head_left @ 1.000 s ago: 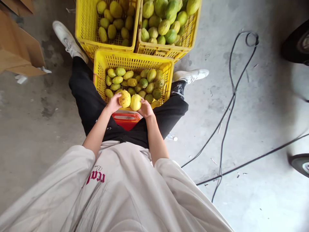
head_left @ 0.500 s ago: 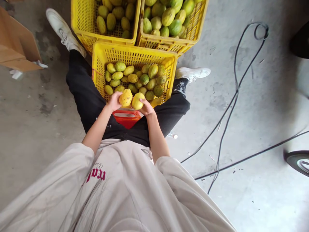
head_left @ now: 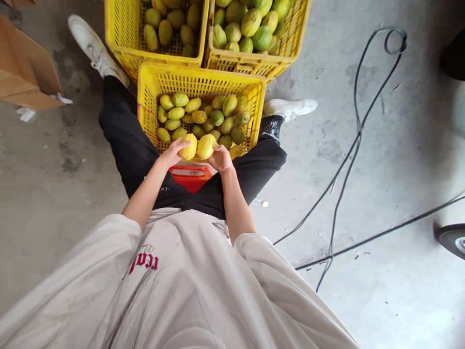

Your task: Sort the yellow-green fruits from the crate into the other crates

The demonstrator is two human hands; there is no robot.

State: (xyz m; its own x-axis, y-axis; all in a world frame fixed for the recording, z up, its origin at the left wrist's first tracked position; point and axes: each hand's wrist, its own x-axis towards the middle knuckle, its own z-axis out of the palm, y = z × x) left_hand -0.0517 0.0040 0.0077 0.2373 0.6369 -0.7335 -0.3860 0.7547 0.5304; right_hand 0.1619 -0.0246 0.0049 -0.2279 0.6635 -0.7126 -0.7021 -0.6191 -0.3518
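Note:
My left hand (head_left: 173, 153) is wrapped round a yellow oval fruit (head_left: 188, 147) that looks like a small papaya. Beside it, my right hand (head_left: 220, 158) grips a second yellow fruit (head_left: 206, 146) of much the same size. The two fruits are close together, held over the near edge of a yellow plastic crate (head_left: 203, 72). Inside that crate lie several green-yellow fruits (head_left: 199, 117), some with brownish skin. Part of each hand's fingers is hidden behind the fruit it holds.
Two more yellow crates stand behind, the left crate (head_left: 154, 55) and the right crate (head_left: 254, 63), both with fruit in them. A red plastic object (head_left: 191, 183) sits between my legs. Left is a cardboard box (head_left: 31, 72); black cable (head_left: 358, 138) lies looped on the floor at right.
Both fruits have been turned in my hands. The left one's spotted side no longer faces up. My right fingers have shifted to the fruit's right side.

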